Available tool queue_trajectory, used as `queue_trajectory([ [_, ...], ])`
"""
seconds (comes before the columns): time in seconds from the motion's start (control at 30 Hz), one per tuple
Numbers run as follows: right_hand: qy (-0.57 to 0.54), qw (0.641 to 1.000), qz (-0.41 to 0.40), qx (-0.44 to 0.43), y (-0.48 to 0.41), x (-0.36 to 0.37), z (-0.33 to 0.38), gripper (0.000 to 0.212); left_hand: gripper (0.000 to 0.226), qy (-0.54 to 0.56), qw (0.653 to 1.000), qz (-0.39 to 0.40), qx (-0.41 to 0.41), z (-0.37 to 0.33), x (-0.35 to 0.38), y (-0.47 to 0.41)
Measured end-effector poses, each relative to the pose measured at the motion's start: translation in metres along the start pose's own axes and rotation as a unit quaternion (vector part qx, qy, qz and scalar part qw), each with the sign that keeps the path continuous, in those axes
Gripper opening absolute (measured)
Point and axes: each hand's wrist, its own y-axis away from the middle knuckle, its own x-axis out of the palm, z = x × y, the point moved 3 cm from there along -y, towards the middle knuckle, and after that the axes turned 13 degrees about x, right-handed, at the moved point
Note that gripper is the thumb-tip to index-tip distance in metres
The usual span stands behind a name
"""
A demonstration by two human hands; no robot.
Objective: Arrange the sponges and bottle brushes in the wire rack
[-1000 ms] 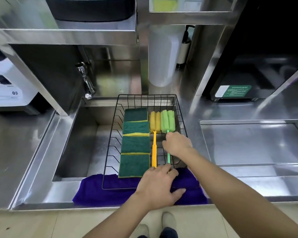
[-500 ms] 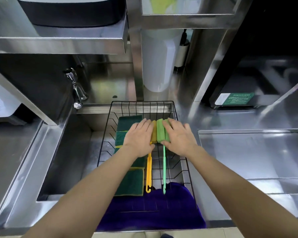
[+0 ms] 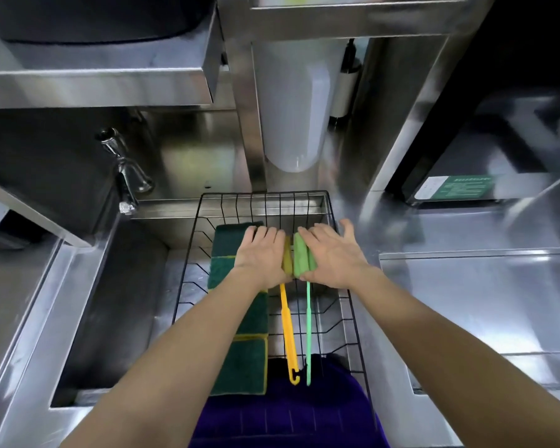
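Tap: seen at far left, mounted above the steel sink.
Wire rack: set across the sink, its near end resting on a purple cloth.
Sponges: green-topped with yellow edges, laid in one row from far to near along the left side of the rack; the middle of the row is hidden by the left forearm.
Left arm: stretched forward from the near left, crossing over the row of sponges.
Left hand: laid palm down, fingers together and nearly flat, pressed on the far sponge and on the yellow head of the left brush; nothing is gripped.
Yellow bottle brush: placed in the middle of the rack, head far, hooked handle end near, over the cloth.
Green bottle brush: laid just to the right of the yellow one and parallel to it; its green sponge head is touching the yellow head, between the two hands.
Right arm: extended from the near right toward the far end of the rack.
Right hand: held flat with fingers slightly spread and thumb out, resting on the right side of the green head; no closed grip is seen.
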Motion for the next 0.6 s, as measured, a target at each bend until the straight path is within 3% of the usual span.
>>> queue_trajectory([
  [0.3, 0.038, 0.998, 0.056, 0.009, -0.015, 0.006, 0.010, 0.092, 0.091, 0.045, 0.999, 0.002, 0.023, -0.003, 0.007, -0.001],
  [0.6, 0.045, 0.997, 0.056, 0.007, -0.010, 0.002, 0.010, 0.092, 0.083, 0.060, 0.997, -0.012, 0.045, 0.002, 0.002, 0.018],
])
